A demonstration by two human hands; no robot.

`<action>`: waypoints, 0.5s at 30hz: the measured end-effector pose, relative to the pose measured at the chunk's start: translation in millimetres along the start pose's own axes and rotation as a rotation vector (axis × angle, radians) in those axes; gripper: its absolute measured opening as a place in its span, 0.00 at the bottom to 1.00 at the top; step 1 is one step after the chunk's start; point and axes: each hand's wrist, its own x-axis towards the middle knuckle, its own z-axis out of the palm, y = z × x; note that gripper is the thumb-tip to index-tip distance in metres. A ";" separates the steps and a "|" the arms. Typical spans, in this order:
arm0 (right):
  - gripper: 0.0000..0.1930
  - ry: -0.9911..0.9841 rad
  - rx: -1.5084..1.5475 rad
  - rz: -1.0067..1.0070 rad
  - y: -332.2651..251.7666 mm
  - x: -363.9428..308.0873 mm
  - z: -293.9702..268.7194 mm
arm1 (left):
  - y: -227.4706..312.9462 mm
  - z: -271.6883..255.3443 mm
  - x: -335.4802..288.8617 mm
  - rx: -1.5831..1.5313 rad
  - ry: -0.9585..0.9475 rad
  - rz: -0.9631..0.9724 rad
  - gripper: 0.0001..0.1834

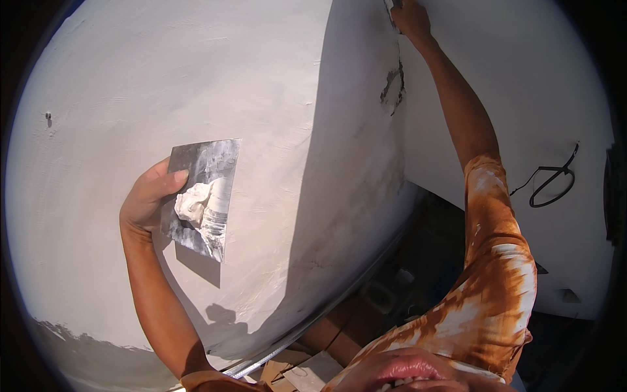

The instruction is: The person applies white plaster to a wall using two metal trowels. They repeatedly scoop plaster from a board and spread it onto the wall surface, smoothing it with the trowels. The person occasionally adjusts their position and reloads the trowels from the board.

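My left hand [145, 199] grips the left edge of a flat rectangular metal plate [212, 160], thumb on top and fingers behind. A lump of wet white plaster [194, 204] sits on the plate, smeared toward its lower right corner. Far up at the right, my raised right hand [414, 21] is closed around a thin flat-bladed tool [393, 14]. That tool is seen nearly edge-on and partly cut off by the picture's top, so its exact kind is unclear. It is close to the inner corner of the walls, above a dark rough crack [394, 86].
A whitish plastered wall [261, 85] fills the left, half sunlit, half shadowed. On the adjoining right wall [450, 150] a black cable [555, 186] hangs in a loop. Cardboard [313, 372] and a pale metal strip [264, 359] lie low down, beside dark clutter.
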 end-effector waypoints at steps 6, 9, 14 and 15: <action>0.15 -0.021 -0.365 -0.233 30.4 13.1 79.9 | -3.4 -0.7 -1.1 -0.013 0.023 0.006 0.29; 0.15 -0.003 -0.365 -0.348 33.4 4.8 78.2 | -4.7 -2.4 -1.1 -0.007 0.012 0.005 0.28; 0.18 0.035 -0.100 -0.411 18.5 12.1 11.5 | -6.3 -4.3 -2.8 -0.020 0.040 0.006 0.28; 0.19 0.139 -0.056 -0.479 14.8 16.6 5.0 | -7.0 -4.1 -3.2 -0.037 0.031 0.011 0.28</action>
